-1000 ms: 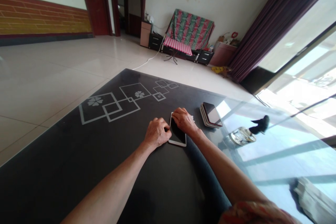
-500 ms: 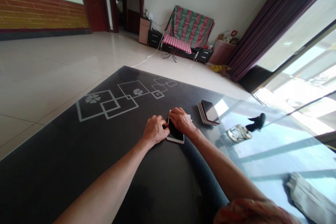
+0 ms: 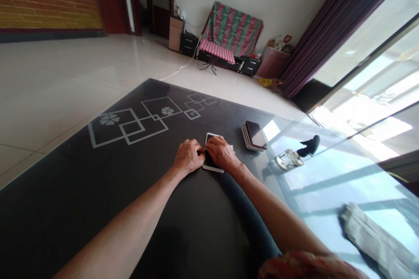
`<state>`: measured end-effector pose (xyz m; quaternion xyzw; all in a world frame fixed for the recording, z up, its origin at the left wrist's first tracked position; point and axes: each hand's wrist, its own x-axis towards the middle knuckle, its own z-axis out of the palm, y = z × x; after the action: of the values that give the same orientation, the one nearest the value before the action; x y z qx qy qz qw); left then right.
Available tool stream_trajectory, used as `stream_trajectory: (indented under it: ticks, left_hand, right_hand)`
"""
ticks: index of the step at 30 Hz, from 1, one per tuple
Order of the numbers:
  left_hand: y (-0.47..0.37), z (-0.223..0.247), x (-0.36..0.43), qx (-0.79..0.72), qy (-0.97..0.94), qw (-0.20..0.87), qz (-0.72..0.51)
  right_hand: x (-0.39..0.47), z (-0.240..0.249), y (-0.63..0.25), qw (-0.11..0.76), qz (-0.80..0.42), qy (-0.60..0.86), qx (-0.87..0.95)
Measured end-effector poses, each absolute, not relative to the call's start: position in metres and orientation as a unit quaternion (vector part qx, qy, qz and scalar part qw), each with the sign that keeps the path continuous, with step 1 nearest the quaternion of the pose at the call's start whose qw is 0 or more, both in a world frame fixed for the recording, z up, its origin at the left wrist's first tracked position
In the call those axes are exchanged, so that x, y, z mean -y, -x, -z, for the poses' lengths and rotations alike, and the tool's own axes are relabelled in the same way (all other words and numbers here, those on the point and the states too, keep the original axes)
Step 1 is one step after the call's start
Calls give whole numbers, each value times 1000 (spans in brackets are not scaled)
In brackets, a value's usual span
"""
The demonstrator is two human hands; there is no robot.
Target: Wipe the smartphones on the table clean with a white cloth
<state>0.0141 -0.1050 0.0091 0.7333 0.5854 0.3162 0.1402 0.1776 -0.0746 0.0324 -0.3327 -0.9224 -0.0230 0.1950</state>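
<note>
A white-framed smartphone (image 3: 213,167) lies flat on the dark table, its black screen facing up. My left hand (image 3: 188,157) is closed at the phone's left edge, thumb and fingers pinching its side. Across the screen rests my right hand (image 3: 221,152), fingers bent and pressed together near the left edge. A small white scrap (image 3: 232,148) shows beside the right hand; whether the fingers hold part of it is hidden. To the right sits a stack of several phones (image 3: 255,136), the top one dark.
A clear glass bottle with a black spray top (image 3: 290,159) stands right of the stack. A pale folded cloth (image 3: 376,237) lies at the table's right side. The glossy table (image 3: 108,192) has grey square patterns. Beyond it are a striped small table (image 3: 217,51) and a curtain (image 3: 330,22).
My right hand has slid down the screen toward me, uncovering the phone's top end. The left hand stays at the phone's edge. The whole view has shifted slightly.
</note>
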Motion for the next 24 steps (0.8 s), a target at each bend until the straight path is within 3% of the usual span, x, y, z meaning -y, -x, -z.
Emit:
stream_trajectory:
  ticks: [12, 24]
  left_hand:
    - [-10, 0, 98, -590, -735, 111, -315]
    - [-10, 0, 99, -595, -731, 125, -309]
  right_hand:
    - [66, -32, -176, 202, 17, 364, 909]
    - [101, -34, -179, 183, -6, 302, 936]
